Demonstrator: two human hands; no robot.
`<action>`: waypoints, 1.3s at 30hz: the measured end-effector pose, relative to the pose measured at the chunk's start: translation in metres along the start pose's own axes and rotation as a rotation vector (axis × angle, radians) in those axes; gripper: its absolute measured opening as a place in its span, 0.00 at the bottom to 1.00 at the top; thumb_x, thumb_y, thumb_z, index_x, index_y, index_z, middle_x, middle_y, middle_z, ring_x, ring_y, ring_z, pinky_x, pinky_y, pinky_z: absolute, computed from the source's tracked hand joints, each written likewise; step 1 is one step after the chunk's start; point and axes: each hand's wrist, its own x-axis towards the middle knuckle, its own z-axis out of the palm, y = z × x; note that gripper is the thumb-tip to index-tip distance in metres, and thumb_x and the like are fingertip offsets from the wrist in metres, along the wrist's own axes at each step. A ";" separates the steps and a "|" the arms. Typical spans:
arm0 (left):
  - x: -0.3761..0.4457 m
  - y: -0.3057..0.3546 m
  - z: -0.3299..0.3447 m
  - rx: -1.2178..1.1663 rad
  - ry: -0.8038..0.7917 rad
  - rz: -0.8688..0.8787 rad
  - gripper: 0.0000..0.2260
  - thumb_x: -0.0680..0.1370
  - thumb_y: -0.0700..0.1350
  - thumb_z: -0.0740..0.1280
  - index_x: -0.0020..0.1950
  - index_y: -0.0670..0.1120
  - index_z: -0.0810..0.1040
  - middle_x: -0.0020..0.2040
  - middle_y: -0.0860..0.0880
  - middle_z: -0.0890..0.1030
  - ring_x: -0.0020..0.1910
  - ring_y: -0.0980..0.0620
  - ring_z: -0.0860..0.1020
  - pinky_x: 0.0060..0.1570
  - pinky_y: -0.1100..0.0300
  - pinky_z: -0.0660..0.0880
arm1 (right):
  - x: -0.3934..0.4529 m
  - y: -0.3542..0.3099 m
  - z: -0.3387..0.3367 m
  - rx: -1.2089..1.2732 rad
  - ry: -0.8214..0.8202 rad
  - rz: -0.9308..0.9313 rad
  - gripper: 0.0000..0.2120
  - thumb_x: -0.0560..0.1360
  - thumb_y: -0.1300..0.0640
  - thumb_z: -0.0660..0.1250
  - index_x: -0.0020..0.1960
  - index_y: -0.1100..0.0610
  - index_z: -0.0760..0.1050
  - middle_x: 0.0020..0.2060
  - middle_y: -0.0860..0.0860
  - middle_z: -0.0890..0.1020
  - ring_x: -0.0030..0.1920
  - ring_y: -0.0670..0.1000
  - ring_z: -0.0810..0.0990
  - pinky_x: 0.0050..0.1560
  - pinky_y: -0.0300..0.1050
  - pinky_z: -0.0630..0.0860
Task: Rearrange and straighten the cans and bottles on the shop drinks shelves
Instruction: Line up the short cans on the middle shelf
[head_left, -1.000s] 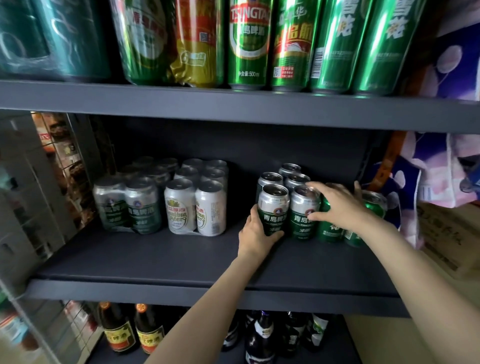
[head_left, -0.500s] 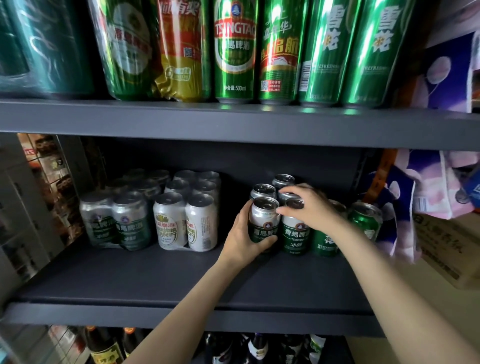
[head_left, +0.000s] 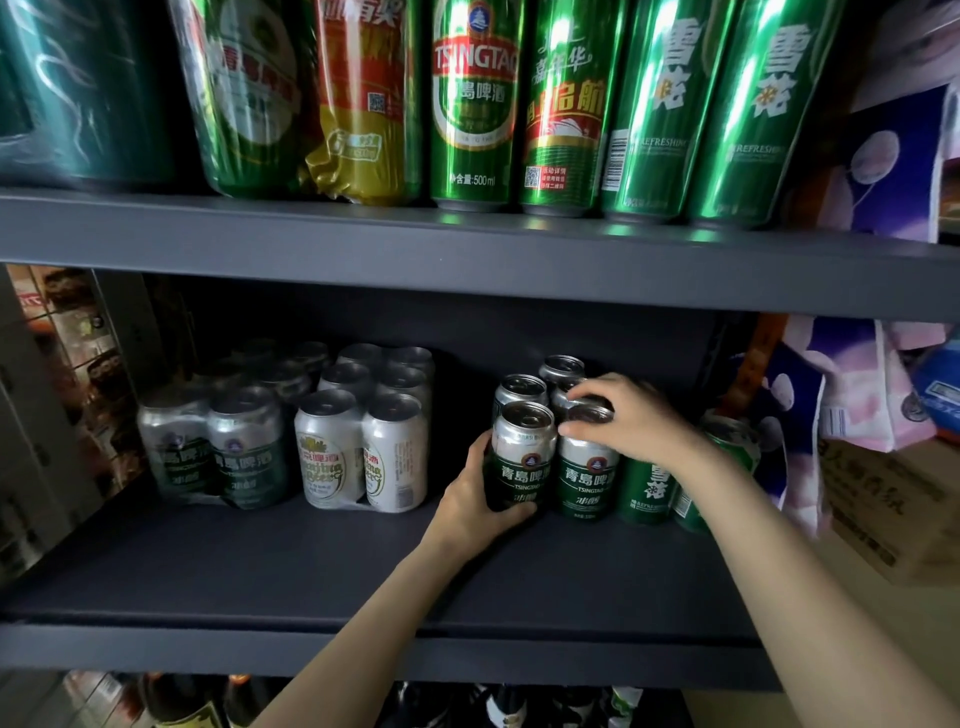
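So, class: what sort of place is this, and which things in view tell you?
Probably a small shop's drinks aisle: tall green beer cans lining dark grey metal shelves, and shrink-wrapped silver can multipacks below.

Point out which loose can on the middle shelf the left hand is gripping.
The front-left silver-and-green Tsingtao can: the left hand wraps its lower left side. Its neighbour only has the right hand on top.

I'm looking into a shop: grey shelves (head_left: 467, 249) stocked with beer. Tall cans (head_left: 472, 104) stand in a row above my hands, shrink-wrapped packs (head_left: 358, 447) sit left of them, bottles (head_left: 498, 709) below.
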 end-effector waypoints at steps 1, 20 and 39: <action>0.000 0.000 0.001 0.003 -0.004 0.001 0.41 0.69 0.46 0.75 0.74 0.52 0.53 0.66 0.53 0.72 0.66 0.56 0.69 0.60 0.69 0.63 | -0.004 0.002 -0.003 -0.082 -0.017 0.005 0.21 0.68 0.46 0.73 0.59 0.48 0.76 0.61 0.50 0.74 0.64 0.52 0.71 0.72 0.57 0.55; -0.038 0.013 -0.001 0.149 0.135 -0.072 0.37 0.74 0.44 0.69 0.76 0.48 0.50 0.71 0.45 0.66 0.69 0.49 0.66 0.63 0.61 0.64 | -0.091 0.056 0.015 -0.175 0.461 0.184 0.38 0.65 0.52 0.77 0.70 0.58 0.66 0.69 0.60 0.65 0.70 0.62 0.60 0.70 0.61 0.56; -0.021 0.014 0.006 0.071 0.113 -0.029 0.42 0.70 0.50 0.74 0.75 0.54 0.51 0.69 0.50 0.70 0.67 0.54 0.68 0.62 0.66 0.64 | 0.028 -0.010 0.010 0.336 0.194 0.058 0.21 0.71 0.57 0.73 0.62 0.59 0.75 0.61 0.56 0.76 0.63 0.54 0.73 0.56 0.36 0.64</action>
